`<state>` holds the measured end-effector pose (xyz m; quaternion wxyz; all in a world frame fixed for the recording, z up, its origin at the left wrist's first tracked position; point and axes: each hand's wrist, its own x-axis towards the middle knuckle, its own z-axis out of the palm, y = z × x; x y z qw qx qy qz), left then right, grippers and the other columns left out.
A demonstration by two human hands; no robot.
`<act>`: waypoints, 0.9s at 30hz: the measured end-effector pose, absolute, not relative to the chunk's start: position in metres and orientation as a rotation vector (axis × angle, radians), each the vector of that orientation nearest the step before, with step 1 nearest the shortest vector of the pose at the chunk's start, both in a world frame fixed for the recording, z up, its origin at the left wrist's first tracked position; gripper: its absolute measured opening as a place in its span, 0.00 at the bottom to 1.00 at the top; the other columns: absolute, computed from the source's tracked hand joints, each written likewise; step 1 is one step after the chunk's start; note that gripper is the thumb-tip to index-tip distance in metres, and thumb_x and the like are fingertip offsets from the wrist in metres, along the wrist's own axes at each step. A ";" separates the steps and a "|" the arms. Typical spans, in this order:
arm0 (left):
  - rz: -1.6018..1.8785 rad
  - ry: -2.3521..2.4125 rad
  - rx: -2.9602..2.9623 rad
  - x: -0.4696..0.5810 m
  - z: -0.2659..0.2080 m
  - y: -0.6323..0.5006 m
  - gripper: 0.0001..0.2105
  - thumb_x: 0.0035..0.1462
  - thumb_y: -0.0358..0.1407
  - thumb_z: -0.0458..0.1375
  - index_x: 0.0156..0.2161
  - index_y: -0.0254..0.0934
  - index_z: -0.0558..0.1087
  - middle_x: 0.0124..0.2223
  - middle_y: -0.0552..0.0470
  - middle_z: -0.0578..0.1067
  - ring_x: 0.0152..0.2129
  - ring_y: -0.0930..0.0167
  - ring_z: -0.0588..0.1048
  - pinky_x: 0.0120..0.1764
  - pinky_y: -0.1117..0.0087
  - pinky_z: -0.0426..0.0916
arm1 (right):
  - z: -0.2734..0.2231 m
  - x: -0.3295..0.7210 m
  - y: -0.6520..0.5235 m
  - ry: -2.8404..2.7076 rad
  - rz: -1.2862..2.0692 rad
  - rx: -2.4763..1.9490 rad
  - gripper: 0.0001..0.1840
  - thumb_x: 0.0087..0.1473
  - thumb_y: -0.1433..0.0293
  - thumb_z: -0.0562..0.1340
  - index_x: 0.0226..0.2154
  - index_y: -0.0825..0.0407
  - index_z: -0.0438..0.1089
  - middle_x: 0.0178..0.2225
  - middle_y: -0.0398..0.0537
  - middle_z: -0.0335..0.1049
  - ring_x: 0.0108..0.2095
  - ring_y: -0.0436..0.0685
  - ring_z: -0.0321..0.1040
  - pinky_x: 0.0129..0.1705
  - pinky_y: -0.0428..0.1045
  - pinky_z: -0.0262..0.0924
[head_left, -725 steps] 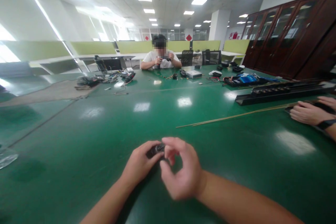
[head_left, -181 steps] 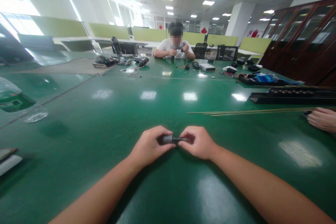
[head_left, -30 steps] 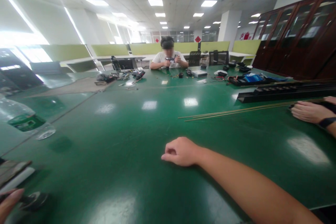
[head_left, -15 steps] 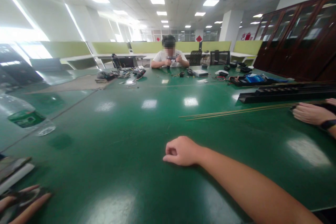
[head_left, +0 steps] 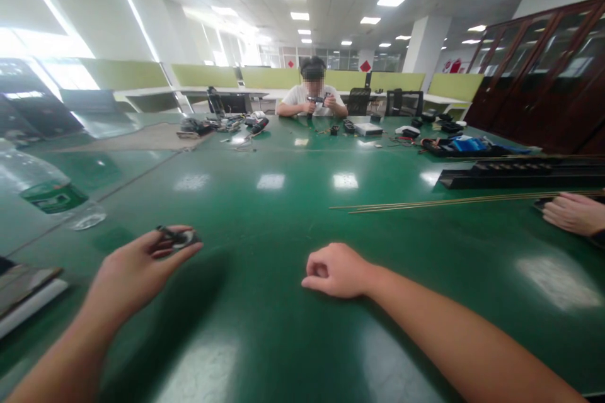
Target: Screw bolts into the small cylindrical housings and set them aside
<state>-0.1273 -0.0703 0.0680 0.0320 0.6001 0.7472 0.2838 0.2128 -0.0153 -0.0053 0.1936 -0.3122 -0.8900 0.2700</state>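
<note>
My left hand [head_left: 142, 261] is raised over the table at the left, thumb and fingers closed on a small black ring-shaped thing with a pale inside [head_left: 182, 238]; its exact kind is unclear. Farther right, my right hand [head_left: 333, 269] rests on the green tabletop [head_left: 265, 327], fingers curled in loosely. A dark hollow shows between its thumb and forefinger, with nothing visible in it. Beyond that hand lie several thin brass-coloured rods [head_left: 406, 204], apart from it.
At left, a clear plastic bottle with a green label [head_left: 54, 196] lies tilted; a notebook-like stack [head_left: 31, 289] is nearer. Another person's hand [head_left: 574, 213] is by the rods. Black channel pieces [head_left: 515, 173] lie behind. A person [head_left: 312, 97] sits opposite, near scattered tools and parts [head_left: 236, 123].
My left hand has come up from the lower left corner toward the middle with the black ring-shaped thing. My right hand stays curled on the table. The view has shifted slightly.
</note>
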 end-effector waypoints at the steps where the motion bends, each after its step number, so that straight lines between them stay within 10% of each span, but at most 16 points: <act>1: 0.881 2.166 1.819 -0.109 0.066 -0.056 0.24 0.55 0.53 0.60 0.48 0.37 0.74 0.41 0.59 0.81 0.38 0.69 0.78 0.49 0.62 0.71 | -0.006 0.213 -0.015 -2.458 0.807 -0.890 0.12 0.54 0.59 0.67 0.31 0.52 0.74 0.24 0.40 0.71 0.25 0.48 0.64 0.28 0.44 0.52; 8: 1.021 1.590 2.027 0.006 0.013 -0.003 0.13 0.53 0.39 0.65 0.43 0.38 0.76 0.40 0.51 0.80 0.36 0.67 0.78 0.44 0.66 0.73 | -0.016 0.215 -0.006 -2.102 0.740 -1.160 0.04 0.48 0.74 0.63 0.29 0.52 0.66 0.23 0.39 0.68 0.24 0.49 0.63 0.27 0.44 0.53; 27: 1.020 1.228 2.232 0.009 0.005 -0.028 0.14 0.50 0.28 0.65 0.43 0.42 0.75 0.42 0.55 0.80 0.40 0.69 0.78 0.46 0.69 0.71 | -0.011 0.216 -0.010 -2.403 0.635 -0.972 0.05 0.46 0.73 0.62 0.27 0.50 0.63 0.23 0.39 0.66 0.23 0.50 0.60 0.28 0.45 0.50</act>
